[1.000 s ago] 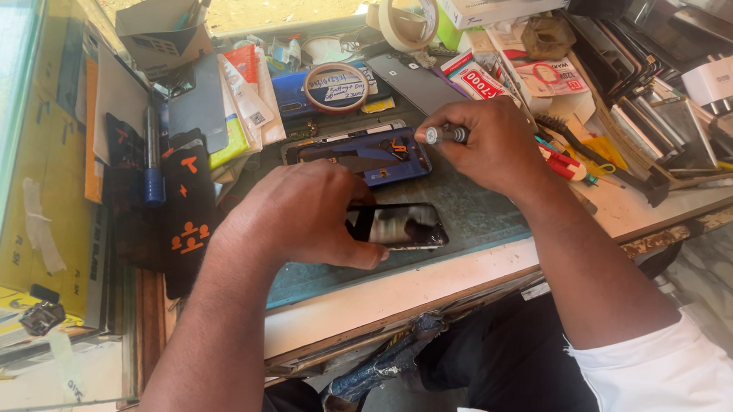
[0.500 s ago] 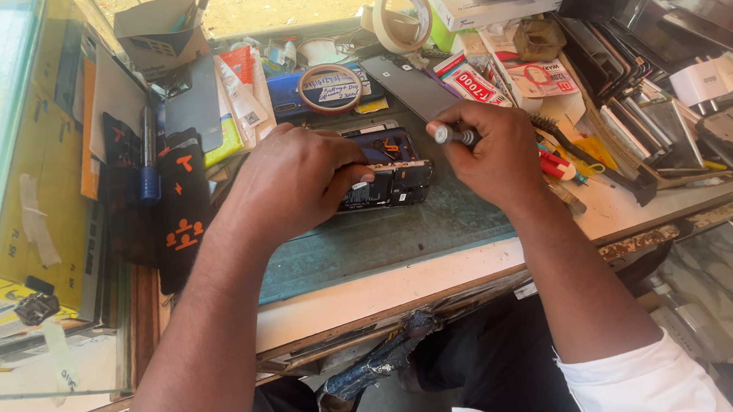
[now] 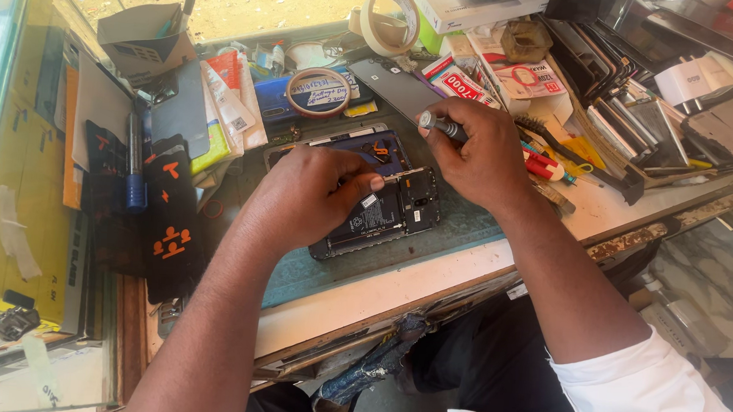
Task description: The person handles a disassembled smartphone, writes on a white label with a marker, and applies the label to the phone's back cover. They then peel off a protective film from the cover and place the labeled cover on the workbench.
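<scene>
1. An opened phone [image 3: 383, 215] lies back-up on a green work mat [image 3: 432, 244], near the middle of the bench and just this side of the far clutter. Its rear cover is off: a flat black battery with a small white label fills the near-left part, and a dark board with small metal parts fills the far-right end. A thin pale strip runs along its far edge.
2. The left hand [image 3: 312, 198] rests on the phone's far-left part, fingers curled down over it, thumb and forefinger pinched together near the pale strip. What the tips pinch is too small to tell.
3. The right hand [image 3: 480, 153] is closed around a screwdriver [image 3: 441, 126] with a grey ridged handle; the handle pokes out to the far left of the fist, and the tip is hidden behind the fingers, just over the phone's far-right end.
4. Just beyond the phone lies a second opened device with a blue inner frame [image 3: 370, 147] and small orange parts, touching or nearly touching the phone's far edge.
5. Farther off sit a roll of brown tape [image 3: 318, 93] lying flat and a larger pale tape roll [image 3: 391, 17] standing on edge.
6. To the left, black packets with orange marks [image 3: 171, 219] lean in a stack beside a blue pen-like tool [image 3: 135, 179].
7. To the right, red-handled tools [image 3: 539, 161] and a stack of dark flat phone parts [image 3: 613, 60] crowd the bench top.
</scene>
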Demonstrator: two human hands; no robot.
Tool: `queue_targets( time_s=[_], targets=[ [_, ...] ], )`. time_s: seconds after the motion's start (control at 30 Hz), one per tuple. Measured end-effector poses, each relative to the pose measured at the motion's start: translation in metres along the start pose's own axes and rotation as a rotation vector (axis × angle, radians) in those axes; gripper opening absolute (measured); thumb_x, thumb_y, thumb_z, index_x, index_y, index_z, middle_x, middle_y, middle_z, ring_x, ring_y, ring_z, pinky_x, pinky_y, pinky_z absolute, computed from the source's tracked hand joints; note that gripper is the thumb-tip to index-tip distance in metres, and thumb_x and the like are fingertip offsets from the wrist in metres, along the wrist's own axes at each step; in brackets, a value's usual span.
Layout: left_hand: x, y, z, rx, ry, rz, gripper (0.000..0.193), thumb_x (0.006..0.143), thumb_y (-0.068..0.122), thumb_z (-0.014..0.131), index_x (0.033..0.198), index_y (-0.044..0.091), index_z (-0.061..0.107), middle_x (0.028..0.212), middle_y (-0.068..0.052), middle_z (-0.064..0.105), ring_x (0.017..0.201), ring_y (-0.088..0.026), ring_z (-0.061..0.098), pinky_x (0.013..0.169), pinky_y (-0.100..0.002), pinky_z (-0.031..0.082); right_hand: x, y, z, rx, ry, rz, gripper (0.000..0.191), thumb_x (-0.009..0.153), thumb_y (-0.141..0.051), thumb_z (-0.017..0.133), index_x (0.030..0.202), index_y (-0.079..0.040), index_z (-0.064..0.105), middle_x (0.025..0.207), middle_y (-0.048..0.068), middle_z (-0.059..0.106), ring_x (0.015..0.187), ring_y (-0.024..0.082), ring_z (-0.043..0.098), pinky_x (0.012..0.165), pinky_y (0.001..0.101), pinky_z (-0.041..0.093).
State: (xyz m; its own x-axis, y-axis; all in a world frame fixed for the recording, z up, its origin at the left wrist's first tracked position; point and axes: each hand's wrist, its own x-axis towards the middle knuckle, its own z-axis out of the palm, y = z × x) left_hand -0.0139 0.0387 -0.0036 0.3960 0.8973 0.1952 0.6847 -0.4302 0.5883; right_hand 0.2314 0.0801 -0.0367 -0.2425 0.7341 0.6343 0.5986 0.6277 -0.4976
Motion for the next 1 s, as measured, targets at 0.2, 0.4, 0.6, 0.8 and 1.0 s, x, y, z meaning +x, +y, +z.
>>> queue_targets(
  time_s=[0.2, 0.4, 0.6, 0.8, 1.0],
  targets=[
    [-0.001, 0.002, 0.000, -0.095, 0.001, 0.013, 0.020, 0.082, 0.020, 0.080, 0.097, 0.008, 0.076, 0.081, -0.012, 0.076, 0.074, -0.026, 0.075, 0.068, -0.040, 0.057, -0.003, 0.008, 0.002, 0.180, 0.028, 0.061, 0.013, 0.103, -0.015, 0.071, 0.109, -0.004, 0.075, 0.092, 0.005, 0.076, 0.081, 0.010, 0.069, 0.073, 0.0265, 0.055],
    [0.004, -0.012, -0.003, -0.501, 0.158, 0.011, 0.015, 0.093, 0.012, 0.075, 0.099, 0.002, 0.066, 0.086, -0.009, 0.071, 0.074, -0.013, 0.065, 0.067, -0.030, 0.055, -0.004, 0.016, -0.004, 0.444, 0.150, 0.327, 0.042, 0.107, -0.042, 0.061, 0.106, -0.004, 0.079, 0.066, 0.002, 0.050, 0.062, 0.006, 0.044, 0.063, 0.0226, 0.037],
    [0.008, -0.018, 0.003, -0.914, 0.217, -0.013, 0.018, 0.098, 0.004, 0.066, 0.108, 0.006, 0.051, 0.108, -0.007, 0.068, 0.076, -0.009, 0.065, 0.056, -0.024, 0.053, -0.007, 0.009, -0.001, 0.584, -0.246, 0.161, 0.044, 0.099, -0.040, 0.068, 0.121, -0.002, 0.069, 0.085, 0.002, 0.073, 0.080, 0.004, 0.069, 0.073, 0.0226, 0.055],
    [0.009, -0.013, 0.006, -1.049, 0.121, 0.050, 0.023, 0.098, 0.007, 0.065, 0.112, 0.005, 0.047, 0.111, -0.007, 0.062, 0.086, -0.011, 0.071, 0.062, -0.029, 0.063, -0.008, 0.012, -0.005, 0.844, -0.394, 0.297, 0.034, 0.098, -0.025, 0.077, 0.117, 0.000, 0.064, 0.093, 0.004, 0.073, 0.081, 0.005, 0.060, 0.070, 0.0214, 0.047],
    [0.006, -0.010, -0.008, -0.988, 0.123, -0.006, 0.032, 0.097, 0.014, 0.069, 0.120, 0.005, 0.050, 0.103, -0.011, 0.068, 0.083, -0.015, 0.075, 0.065, -0.028, 0.065, -0.007, 0.012, -0.009, 0.920, -0.288, 0.302, 0.032, 0.096, -0.025, 0.076, 0.117, -0.001, 0.067, 0.090, -0.002, 0.067, 0.075, 0.002, 0.055, 0.065, 0.0182, 0.042]
  ],
)
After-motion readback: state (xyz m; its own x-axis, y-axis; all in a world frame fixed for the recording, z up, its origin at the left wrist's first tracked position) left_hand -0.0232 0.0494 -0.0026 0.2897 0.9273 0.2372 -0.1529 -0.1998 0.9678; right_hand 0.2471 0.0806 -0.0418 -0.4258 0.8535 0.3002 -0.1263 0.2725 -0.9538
